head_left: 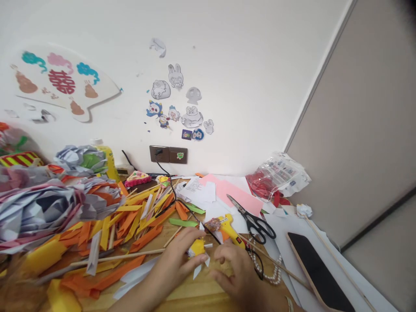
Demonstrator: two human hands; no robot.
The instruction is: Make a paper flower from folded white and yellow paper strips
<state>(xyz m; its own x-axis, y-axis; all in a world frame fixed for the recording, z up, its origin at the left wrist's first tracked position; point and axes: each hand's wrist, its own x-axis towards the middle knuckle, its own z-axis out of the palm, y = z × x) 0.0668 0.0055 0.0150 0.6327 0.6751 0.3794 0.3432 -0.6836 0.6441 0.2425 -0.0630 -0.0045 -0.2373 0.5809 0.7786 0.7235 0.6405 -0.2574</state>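
Note:
My left hand (177, 262) is closed around a small yellow and white folded paper piece (197, 247), with thumb and fingers on either side of it. White paper tips stick out past the fingers. My right hand (235, 268) is just to the right of the paper, apart from it, its fingers bent and the thumb spread away from them. Nothing shows between them. Behind the right hand lies a yellow hot glue gun (230, 229), its nozzle end toward the left. A thin wooden stick (120, 257) leads toward my left hand; whether it joins the paper is hidden.
Orange, yellow and white folded strips (130, 225) cover the table's left half, beside large paper bouquets (42, 212). Black scissors (250, 219), a pearl string (273, 277) and a phone (320, 273) lie right. A black cable (170, 182) crosses from the wall socket (159, 154).

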